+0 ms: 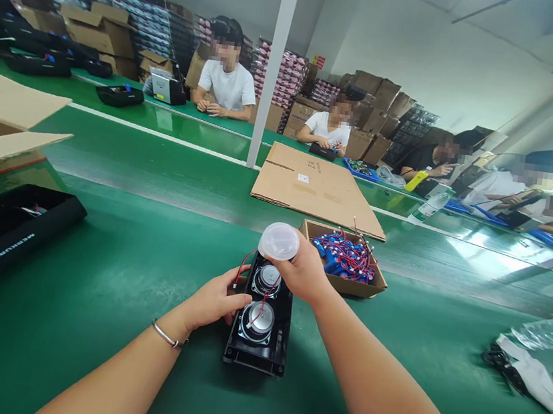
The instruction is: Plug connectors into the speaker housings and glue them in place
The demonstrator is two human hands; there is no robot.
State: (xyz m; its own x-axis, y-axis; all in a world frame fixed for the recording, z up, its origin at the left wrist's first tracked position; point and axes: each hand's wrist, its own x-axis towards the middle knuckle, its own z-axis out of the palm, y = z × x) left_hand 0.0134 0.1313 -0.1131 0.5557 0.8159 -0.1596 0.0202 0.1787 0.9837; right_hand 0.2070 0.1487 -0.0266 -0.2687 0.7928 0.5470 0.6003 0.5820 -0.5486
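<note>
A black speaker housing (280,342) lies on the green table in front of me, with two round silver speaker drivers (259,317) facing up. Thin red and black wires run from them. My left hand (217,300) grips the housing's left side, thumb on its edge and fingers partly hidden. Over the far end, my right hand (305,271) holds a translucent round plastic cup (280,241), which covers part of the housing there. What the cup contains, if anything, I cannot make out.
Just beyond my right hand stands a cardboard tray (352,286) of blue wired parts. A flattened carton (318,192) lies farther back. On the left are a black MERKURY case (15,242) and an open box (5,153). Plastic wrapping (548,334) sits right. Several people work across the line.
</note>
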